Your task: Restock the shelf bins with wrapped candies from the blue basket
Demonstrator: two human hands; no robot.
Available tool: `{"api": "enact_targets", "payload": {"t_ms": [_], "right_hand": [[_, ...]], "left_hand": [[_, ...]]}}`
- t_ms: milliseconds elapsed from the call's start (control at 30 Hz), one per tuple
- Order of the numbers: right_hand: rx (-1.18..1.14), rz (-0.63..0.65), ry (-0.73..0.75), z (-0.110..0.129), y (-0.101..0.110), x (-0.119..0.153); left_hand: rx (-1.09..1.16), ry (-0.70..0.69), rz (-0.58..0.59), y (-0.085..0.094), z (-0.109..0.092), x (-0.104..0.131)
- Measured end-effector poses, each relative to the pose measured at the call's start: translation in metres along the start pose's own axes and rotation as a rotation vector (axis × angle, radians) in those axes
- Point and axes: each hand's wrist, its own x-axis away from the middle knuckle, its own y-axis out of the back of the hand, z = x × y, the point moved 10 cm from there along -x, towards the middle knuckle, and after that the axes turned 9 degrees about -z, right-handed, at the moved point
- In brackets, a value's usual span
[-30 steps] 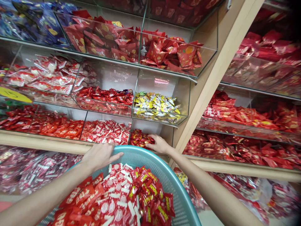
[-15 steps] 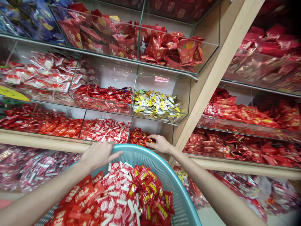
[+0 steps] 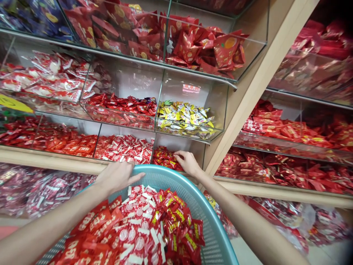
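A teal plastic basket (image 3: 217, 224) holds piles of wrapped candy: orange-red packets at left, red-and-white pieces (image 3: 139, 226) in the middle, dark red ones with yellow lettering (image 3: 190, 241) at right. My left hand (image 3: 117, 178) grips the basket's far rim, its thumb along the inside. My right hand (image 3: 187, 162) is at the lowest shelf's right compartment, beside a small heap of red and yellow candies (image 3: 165, 157). Its fingers are curled together at the heap's right edge; what they hold, if anything, is too small to make out.
Glass-fronted shelves rise ahead, with yellow-and-white candies (image 3: 184, 117) just above my right hand. A slanting wooden post (image 3: 234, 136) separates them from the shelves at right. Bagged candies (image 3: 55, 191) lie under the wooden ledge (image 3: 52, 158) at left.
The fingers of my right hand have drawn closer together at the heap. The view has shifted slightly, and my left hand remains on the basket's rim.
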Motion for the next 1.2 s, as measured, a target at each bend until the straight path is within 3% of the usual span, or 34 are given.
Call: {"api": "enact_targets", "payload": {"t_ms": [200, 300, 367, 433, 633, 767, 867, 967, 1100, 1200], "right_hand": [[-0.143, -0.254, 0.005, 0.009, 0.043, -0.005], [-0.152, -0.280, 0.066, 0.025, 0.067, 0.001], [-0.177, -0.188, 0.082, 0.037, 0.075, 0.009], [-0.234, -0.007, 0.072, 0.048, 0.073, 0.023], [-0.215, 0.590, 0.076, 0.064, 0.044, 0.086], [-0.125, 0.725, 0.126, 0.066, 0.031, 0.106], [-0.092, 0.674, 0.130, 0.069, 0.032, 0.098], [-0.042, 0.507, 0.137, 0.064, 0.039, 0.070], [0.185, 0.286, 0.065, 0.034, 0.042, 0.030], [0.402, 0.241, -0.050, 0.011, 0.034, 0.016]], "left_hand": [[0.011, 0.000, 0.006, -0.002, 0.002, 0.000], [0.018, -0.002, 0.008, -0.003, 0.003, 0.000], [0.017, -0.005, -0.004, -0.003, 0.002, -0.001], [0.013, -0.010, -0.014, -0.003, 0.002, -0.001], [0.013, -0.014, -0.022, -0.004, 0.001, -0.001], [0.017, -0.002, -0.009, -0.004, 0.001, -0.001], [0.014, 0.003, 0.007, -0.004, 0.001, -0.002], [0.025, 0.011, 0.016, -0.003, 0.001, -0.002], [0.026, 0.010, 0.014, -0.002, 0.001, -0.001], [0.023, 0.002, 0.013, -0.002, 0.001, 0.000]]}}
